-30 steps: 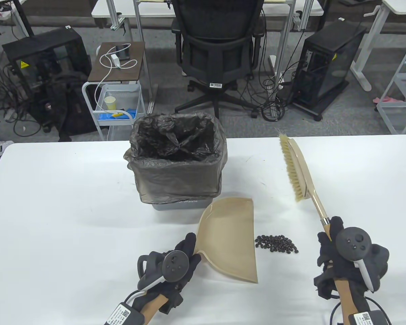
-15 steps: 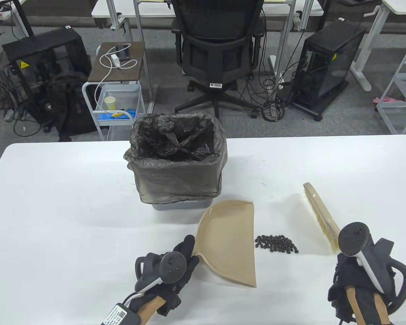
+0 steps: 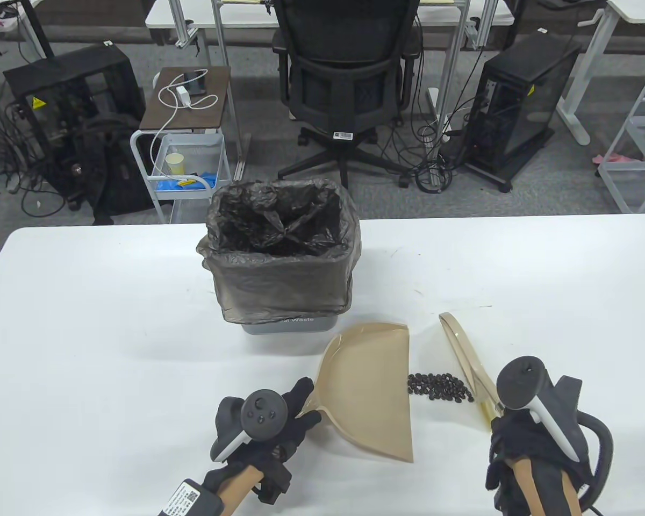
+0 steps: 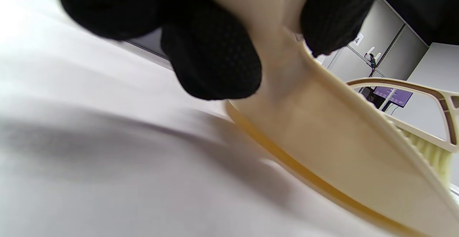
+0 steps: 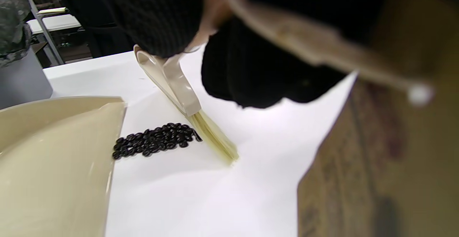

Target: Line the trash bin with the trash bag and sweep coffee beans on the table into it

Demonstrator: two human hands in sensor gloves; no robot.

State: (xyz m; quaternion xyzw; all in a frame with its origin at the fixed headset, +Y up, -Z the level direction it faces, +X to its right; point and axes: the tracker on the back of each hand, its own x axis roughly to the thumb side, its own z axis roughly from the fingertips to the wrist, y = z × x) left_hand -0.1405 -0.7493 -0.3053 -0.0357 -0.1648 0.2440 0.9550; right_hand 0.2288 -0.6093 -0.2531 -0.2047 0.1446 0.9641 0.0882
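A grey trash bin [image 3: 285, 325] lined with a dark trash bag [image 3: 279, 258] stands mid-table. In front of it lies a beige dustpan [image 3: 368, 387], its open edge facing right; my left hand [image 3: 287, 416] grips its handle. A small pile of coffee beans [image 3: 439, 387] lies just right of the pan's edge, also in the right wrist view [image 5: 156, 140]. My right hand [image 3: 516, 441] holds the handle of a beige brush [image 3: 465, 357], whose bristles [image 5: 213, 136] rest on the table touching the right side of the beans. The left wrist view shows the dustpan [image 4: 322, 133] close up.
The white table [image 3: 113, 333] reaches to all sides. Behind its far edge stand an office chair [image 3: 346, 80], a small cart [image 3: 185, 161] and computer cases on the floor.
My right hand swung the brush down from upright and leftwards until its bristles met the beans. The left hand shifted the dustpan slightly right, closer to the pile.
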